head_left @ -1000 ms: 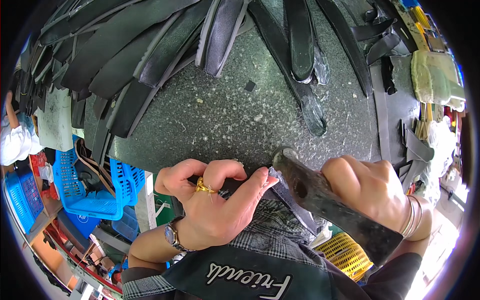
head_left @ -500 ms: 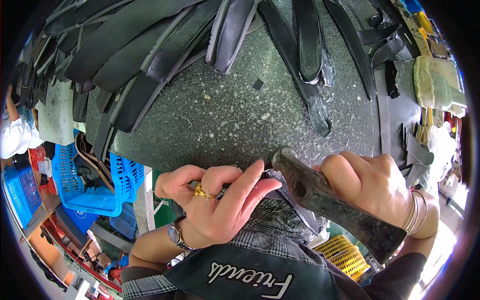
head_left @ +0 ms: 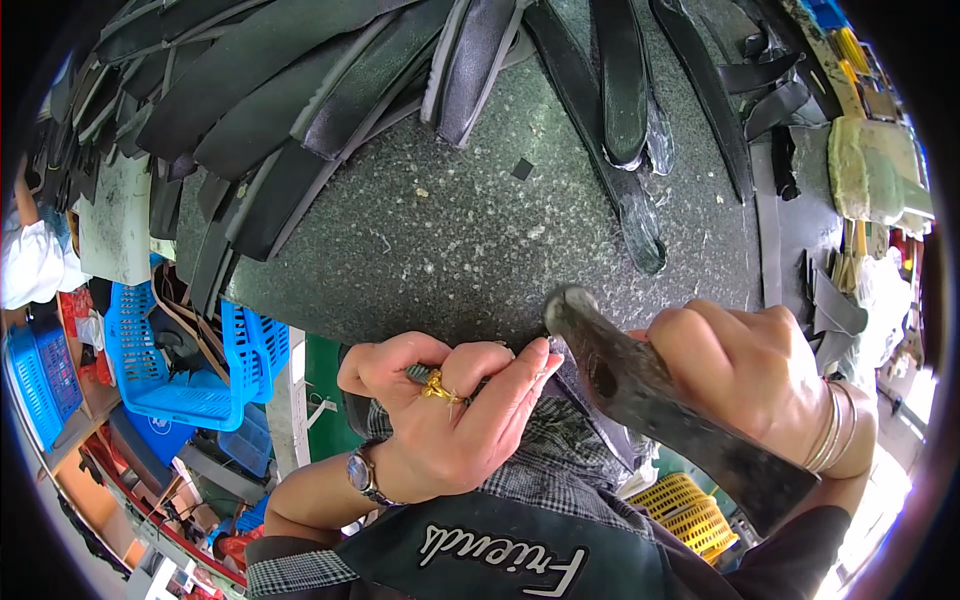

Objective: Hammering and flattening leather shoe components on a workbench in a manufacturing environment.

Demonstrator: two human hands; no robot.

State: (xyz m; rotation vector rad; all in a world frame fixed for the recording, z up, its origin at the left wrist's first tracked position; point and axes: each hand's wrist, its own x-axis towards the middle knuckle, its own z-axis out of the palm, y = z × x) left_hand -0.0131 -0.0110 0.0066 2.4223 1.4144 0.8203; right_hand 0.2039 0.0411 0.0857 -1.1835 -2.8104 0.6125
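Head view: the two hands work at the near edge of the counter (head_left: 440,280), with a black strip (head_left: 603,430) leading from that edge down toward the apron, partly covered by the hammer (head_left: 690,430). The main change is in the left hand (head_left: 445,430). Half a second earlier, the two fingers nearest the hammer were spread with a gap between their tips; they now lie together, just beside the rounded end of the head. The remaining fingers stay curled at the edge. Whether the paired tips pinch the strip's upper end cannot be told, since they hide what lies between them. The right hand (head_left: 745,385) is closed in a fist about the hammer's handle, itself concealed by the grip; the head slants from the near edge toward the lower right, almost where it was, its outline now slightly blurred. The closing of the gap suggests, as a judgement, that the strip's end is being steadied or adjusted close to the hammer; contact between hammer and strip cannot be confirmed. Elsewhere the layout is unaltered: dark straps (head_left: 375,90) crowd the far left corner, a glossy-ended strap (head_left: 640,235) points inward from the far edge, and a small black square (head_left: 522,168) lies apart between them.
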